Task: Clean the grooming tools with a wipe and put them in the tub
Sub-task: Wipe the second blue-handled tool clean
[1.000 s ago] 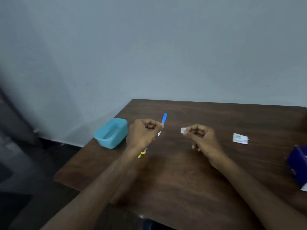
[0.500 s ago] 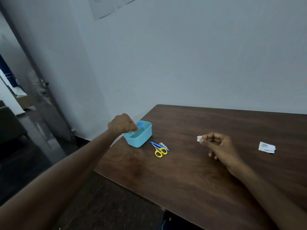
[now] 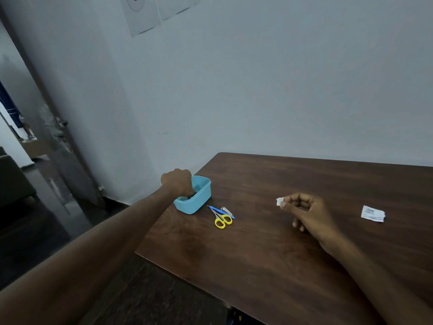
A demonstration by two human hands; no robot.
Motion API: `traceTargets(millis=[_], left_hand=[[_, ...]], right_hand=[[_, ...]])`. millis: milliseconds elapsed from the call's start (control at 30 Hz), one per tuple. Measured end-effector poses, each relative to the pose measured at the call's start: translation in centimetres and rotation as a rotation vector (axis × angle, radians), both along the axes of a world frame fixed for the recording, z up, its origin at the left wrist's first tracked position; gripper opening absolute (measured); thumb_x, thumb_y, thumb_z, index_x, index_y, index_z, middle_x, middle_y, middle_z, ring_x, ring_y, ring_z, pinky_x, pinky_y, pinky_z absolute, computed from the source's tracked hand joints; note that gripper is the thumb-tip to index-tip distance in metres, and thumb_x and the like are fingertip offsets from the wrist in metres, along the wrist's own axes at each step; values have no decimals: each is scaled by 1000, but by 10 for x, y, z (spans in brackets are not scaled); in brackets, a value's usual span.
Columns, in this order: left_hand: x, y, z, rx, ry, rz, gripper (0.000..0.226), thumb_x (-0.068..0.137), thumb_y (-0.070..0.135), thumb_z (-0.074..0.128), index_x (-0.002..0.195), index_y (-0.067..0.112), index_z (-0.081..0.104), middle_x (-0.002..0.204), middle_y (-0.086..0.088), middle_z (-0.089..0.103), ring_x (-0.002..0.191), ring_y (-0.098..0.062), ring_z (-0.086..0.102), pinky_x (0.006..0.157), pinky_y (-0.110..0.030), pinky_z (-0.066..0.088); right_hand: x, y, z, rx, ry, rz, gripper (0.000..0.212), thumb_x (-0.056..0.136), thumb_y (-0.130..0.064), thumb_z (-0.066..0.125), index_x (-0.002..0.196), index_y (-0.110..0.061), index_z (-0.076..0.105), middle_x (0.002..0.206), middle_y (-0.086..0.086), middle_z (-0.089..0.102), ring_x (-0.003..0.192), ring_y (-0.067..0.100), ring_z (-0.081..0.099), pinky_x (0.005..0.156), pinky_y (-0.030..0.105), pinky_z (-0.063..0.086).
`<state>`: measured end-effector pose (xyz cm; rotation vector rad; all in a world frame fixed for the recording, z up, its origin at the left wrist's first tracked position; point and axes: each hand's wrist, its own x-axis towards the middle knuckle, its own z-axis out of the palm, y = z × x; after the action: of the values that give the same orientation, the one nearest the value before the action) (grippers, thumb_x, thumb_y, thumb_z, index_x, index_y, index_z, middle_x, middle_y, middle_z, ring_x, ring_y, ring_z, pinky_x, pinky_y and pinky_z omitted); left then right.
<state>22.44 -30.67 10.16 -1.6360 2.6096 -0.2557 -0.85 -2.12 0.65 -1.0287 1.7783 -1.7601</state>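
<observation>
— Hands apart over the surface [image 3: 293,266]: at far left, the left hand [image 3: 177,181] dips knuckles-up into the light blue tub [image 3: 198,202] at the corner, fingers curled down and hidden inside. Is it holding anything?

— Cannot tell; the tub's contents are hidden behind the hand, so whether any tool has gone in is unclear.

— And what waits to be cleaned?

— Just right of the tub lie yellow-handled scissors [image 3: 222,220], a blue-handled tool [image 3: 216,209] and a nail clipper [image 3: 226,211], bunched together and apparently untouched. Farther right, the right hand [image 3: 304,213], raised above the wood, pinches a small white wipe [image 3: 279,201] at thumb and fingertip, other fingers curled. A white sachet [image 3: 373,213] lies beyond. At least three tools seem left.
</observation>
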Motion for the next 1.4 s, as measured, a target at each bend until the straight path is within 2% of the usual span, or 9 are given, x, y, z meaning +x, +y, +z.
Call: traceTargets(millis=[167, 267, 367, 500, 667, 933, 1100, 1300, 1400], left_hand=[[-6, 25, 12, -211, 126, -406, 24, 100, 48, 67, 119, 36, 77, 120, 7, 74, 114, -20, 68, 86, -35, 53], [-15, 51, 9, -224, -160, -710, 28, 103, 34, 59, 126, 40, 73, 132, 10, 63, 118, -19, 67, 85, -34, 52], [-26, 64, -2, -332, -412, -740, 29, 103, 29, 58, 127, 35, 73, 134, 5, 58, 109, -26, 72, 73, -32, 45], [-27, 71, -11, -406, -544, -730, 28, 104, 27, 54, 122, 28, 76, 127, -2, 60, 100, -31, 71, 68, -34, 42], [-24, 73, -15, -383, -513, -712, 24, 104, 31, 58, 117, 17, 73, 122, -4, 62, 95, -31, 72, 63, -36, 39], [-22, 71, 2, -323, -513, -739, 25, 99, 34, 54, 110, 22, 74, 122, 1, 65, 99, -28, 71, 71, -33, 46], [-23, 64, 21, -284, -328, -648, 23, 92, 45, 58, 104, 30, 69, 105, 4, 72, 97, -27, 72, 72, -31, 42], [-65, 95, -5, 44, 364, -638, 10, 82, 52, 68, 87, 43, 66, 85, 28, 72, 88, 1, 68, 79, -30, 55], [-98, 119, -38, 265, 712, -645, 17, 80, 55, 69, 91, 43, 71, 84, 31, 74, 75, 5, 71, 76, -35, 62]], right_hand=[[1, 0, 0, 0, 7, 14, 6, 94, -15, 80, 100, -14, 80, 99, 4, 81, 50, 17, 59, 44, 26, 41], [1, 1, 1, 0, 7, 6, 5, 95, -16, 80, 100, -14, 80, 98, 4, 81, 50, 17, 59, 44, 27, 41], [1, 2, 1, -10, 6, -4, 4, 94, -15, 80, 99, -14, 80, 97, 4, 81, 48, 16, 59, 44, 27, 41], [0, 4, 1, -11, 28, -17, 4, 95, -16, 79, 99, -14, 79, 97, 5, 80, 48, 15, 58, 43, 26, 39], [0, 2, 0, -14, 40, -19, 4, 95, -16, 79, 98, -14, 79, 98, 6, 80, 47, 14, 58, 43, 25, 38], [-5, 3, -2, -15, 46, -34, 4, 95, -17, 80, 99, -17, 80, 98, 2, 81, 46, 13, 59, 42, 24, 39], [-10, 3, -2, -28, 19, -70, 2, 95, -16, 80, 96, -15, 79, 97, 0, 81, 46, 12, 58, 42, 25, 40], [-27, 3, 0, -64, -86, -216, 11, 91, -9, 82, 86, -11, 72, 92, 6, 79, 44, 13, 57, 42, 25, 41], [-34, 3, 2, -133, -152, -223, 15, 93, -4, 78, 99, -14, 69, 90, 11, 76, 41, 12, 56, 40, 22, 38]])
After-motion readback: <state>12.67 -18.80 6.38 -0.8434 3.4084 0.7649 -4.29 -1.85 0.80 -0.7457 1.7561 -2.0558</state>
